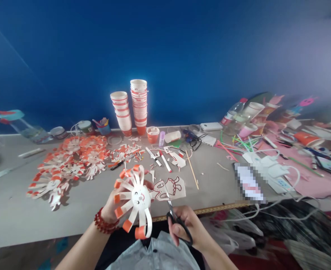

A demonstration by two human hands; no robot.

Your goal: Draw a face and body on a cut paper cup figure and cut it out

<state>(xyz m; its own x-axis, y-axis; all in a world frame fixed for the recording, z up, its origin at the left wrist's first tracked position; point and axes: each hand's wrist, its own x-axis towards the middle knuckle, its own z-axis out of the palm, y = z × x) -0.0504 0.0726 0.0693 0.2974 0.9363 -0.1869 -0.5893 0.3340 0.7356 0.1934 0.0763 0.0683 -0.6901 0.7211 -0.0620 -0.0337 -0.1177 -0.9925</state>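
Note:
My left hand (111, 205), with a red bead bracelet on its wrist, is closed on a paper cup (140, 198) cut into strips. Its white bottom bears a drawn face, and the strips curl out to orange ends. Behind it a white paper piece (179, 187) with a dark red figure drawn on it sticks out to the right. Whether the paper joins the cup or is pinched by hidden fingers I cannot tell. My right hand (190, 221) grips black-handled scissors (170, 205), fingers through the loops. The blades point up and lie at the drawn paper.
Finished strip-cut cups (78, 157) lie heaped at left beside paper scraps (127, 150). Two tall cup stacks (139, 108) stand by the wall. Markers (165, 162), a wooden stick (192, 169) and a glue stick (161, 138) lie ahead. A power strip (272, 176) with cables is at right.

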